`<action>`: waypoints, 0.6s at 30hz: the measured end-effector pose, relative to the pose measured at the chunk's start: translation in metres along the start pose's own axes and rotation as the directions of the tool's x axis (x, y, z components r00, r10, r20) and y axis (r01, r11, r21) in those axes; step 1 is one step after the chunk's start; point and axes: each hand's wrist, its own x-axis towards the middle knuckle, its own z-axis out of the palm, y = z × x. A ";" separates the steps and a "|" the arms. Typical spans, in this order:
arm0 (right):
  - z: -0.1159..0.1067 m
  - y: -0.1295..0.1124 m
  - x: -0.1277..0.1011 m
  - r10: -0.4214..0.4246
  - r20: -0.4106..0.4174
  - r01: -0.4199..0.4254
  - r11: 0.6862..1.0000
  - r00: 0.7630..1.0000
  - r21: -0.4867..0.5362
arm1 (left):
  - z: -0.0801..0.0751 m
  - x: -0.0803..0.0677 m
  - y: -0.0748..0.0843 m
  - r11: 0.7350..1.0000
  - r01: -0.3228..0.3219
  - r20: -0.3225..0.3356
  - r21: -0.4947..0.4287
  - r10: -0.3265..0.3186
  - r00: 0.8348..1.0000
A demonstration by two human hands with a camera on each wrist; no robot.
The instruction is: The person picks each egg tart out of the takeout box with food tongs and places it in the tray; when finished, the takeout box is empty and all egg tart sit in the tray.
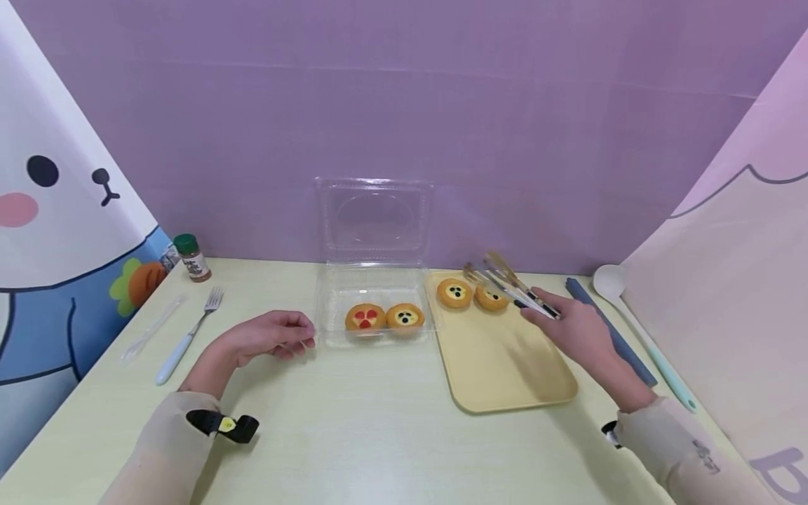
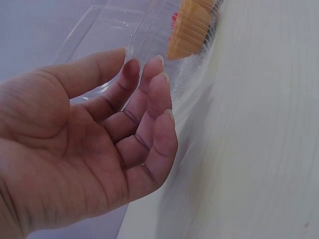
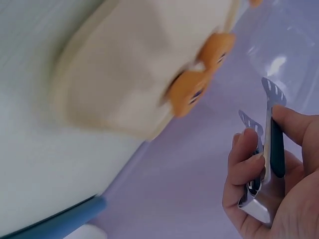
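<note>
The left hand [image 1: 268, 338] rests on the table [image 1: 353, 435], fingers loosely curled and holding nothing, just beside the clear container [image 1: 372, 308] with two tarts. Farther off, the right hand [image 1: 577, 331] grips tongs [image 1: 508, 284] over the yellow tray [image 1: 505, 365], above its two tarts.

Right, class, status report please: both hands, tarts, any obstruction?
Left hand open, resting beside clear container. Right hand grips tongs over two tarts on tray. Nothing blocking.
</note>
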 end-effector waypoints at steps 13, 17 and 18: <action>0.019 -0.070 -0.003 -0.202 0.093 0.202 0.979 0.975 0.011 | 0.000 -0.002 0.003 1.000 0.011 -0.004 0.001 -0.011 1.000; 0.026 -0.084 0.001 -0.246 0.126 0.251 0.968 0.961 -0.025 | -0.001 0.000 0.002 1.000 0.011 -0.009 0.009 -0.011 1.000; 0.028 -0.087 0.003 -0.248 0.141 0.255 0.966 0.958 -0.032 | -0.001 0.000 0.002 1.000 0.012 -0.009 0.011 -0.012 1.000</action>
